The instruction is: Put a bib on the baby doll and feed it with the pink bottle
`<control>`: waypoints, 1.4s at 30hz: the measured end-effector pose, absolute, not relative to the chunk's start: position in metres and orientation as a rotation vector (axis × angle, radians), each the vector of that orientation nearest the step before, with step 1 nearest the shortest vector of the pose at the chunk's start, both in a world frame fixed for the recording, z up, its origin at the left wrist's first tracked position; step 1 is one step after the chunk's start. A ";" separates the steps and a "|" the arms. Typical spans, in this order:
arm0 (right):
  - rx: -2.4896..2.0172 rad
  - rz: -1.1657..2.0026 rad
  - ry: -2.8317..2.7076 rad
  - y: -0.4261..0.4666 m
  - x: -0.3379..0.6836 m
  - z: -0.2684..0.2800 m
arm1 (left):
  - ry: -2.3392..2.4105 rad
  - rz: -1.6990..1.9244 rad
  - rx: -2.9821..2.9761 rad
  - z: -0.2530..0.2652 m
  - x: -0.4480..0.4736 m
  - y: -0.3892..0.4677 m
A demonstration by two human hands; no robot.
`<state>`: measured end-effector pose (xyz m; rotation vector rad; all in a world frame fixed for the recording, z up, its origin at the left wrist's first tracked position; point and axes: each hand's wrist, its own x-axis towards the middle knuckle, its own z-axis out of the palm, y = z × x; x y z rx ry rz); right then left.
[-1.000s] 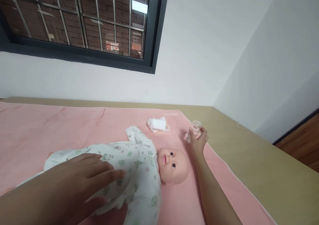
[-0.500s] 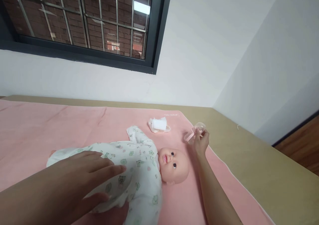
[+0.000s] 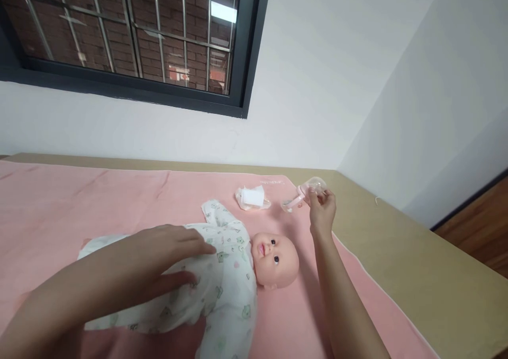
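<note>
Since the earlier frames, the right hand [image 3: 322,213] has lifted the clear feeding bottle [image 3: 304,194] off the pink blanket [image 3: 119,200] and carried it toward 12 o'clock, while the left hand [image 3: 174,256] has slid along the doll [image 3: 222,274] toward its head.

Right arm: extended from the lower edge of the view toward 12 o'clock, wrist raised, fingers pinched narrowly on the bottle. The bottle is held tilted, its clear domed cap at the hand's 12 o'clock and its body slanting down toward 9 o'clock, above the blanket's far right corner.

Left arm: reaches in from 8 o'clock, palm down, fingers spread flat on the doll's chest, resting there without gripping. The doll lies on its back in a white printed suit, head at the hand's 3 o'clock, just beside the fingertips.

A small white packet [image 3: 253,197] lies on the blanket at the doll's 12 o'clock, near the bottle but apart from it. The blanket covers a tan bed [image 3: 416,263] beneath a barred window [image 3: 130,36].
</note>
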<state>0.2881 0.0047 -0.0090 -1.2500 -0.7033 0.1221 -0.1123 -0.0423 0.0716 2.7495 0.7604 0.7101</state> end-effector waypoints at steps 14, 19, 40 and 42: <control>-0.930 0.796 -1.294 -0.081 0.134 0.057 | 0.960 0.741 2.405 0.071 -0.054 -0.044; -0.909 0.865 -1.292 -0.091 0.112 0.050 | 0.941 0.697 2.213 0.075 -0.046 -0.048; -0.894 0.699 -1.507 -0.090 0.119 0.048 | 1.004 1.160 2.656 0.060 -0.051 -0.037; -0.883 0.697 -1.530 -0.090 0.120 0.049 | 1.005 1.177 2.674 0.058 -0.052 -0.037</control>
